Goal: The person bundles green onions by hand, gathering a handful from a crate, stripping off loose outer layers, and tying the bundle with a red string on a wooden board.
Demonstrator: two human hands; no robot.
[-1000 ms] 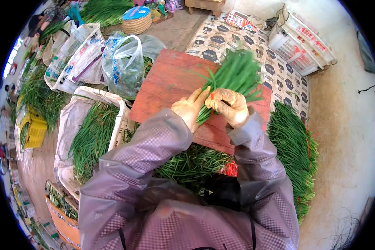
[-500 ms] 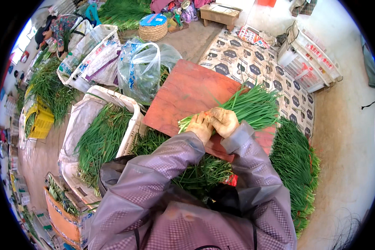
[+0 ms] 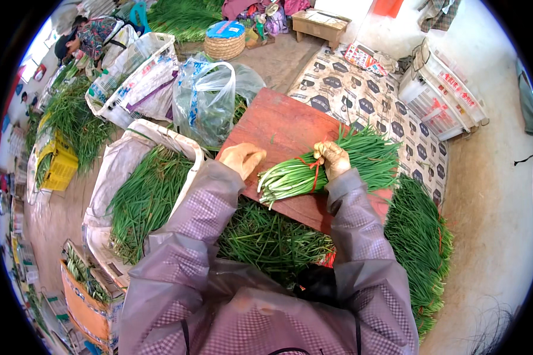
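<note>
A bundle of garlic chives (image 3: 296, 177) lies across the red board (image 3: 278, 121), its pale stem ends to the left and green leaves to the right. A thin red tie (image 3: 315, 173) runs around it. My right hand (image 3: 333, 160) is closed at the top of the bundle, its fingers pinched on the tie. Left of the stem ends, over the board's left edge, my left hand (image 3: 243, 160) is apart from the bundle. Its fingers are loosely curved, with a gap to the thumb and nothing seen between them.
Loose chives (image 3: 272, 234) lie below the board, and a lined crate (image 3: 198, 157) of chives stands at left. A clear plastic bag (image 3: 204, 106) touches the board's far left. Stacked chives (image 3: 420, 248) lie at right. A person (image 3: 98, 41) bends at far left.
Both hands were together on the bundle. My left hand has moved off to the left; my right hand stays at the tie, which now shows around the chives.
</note>
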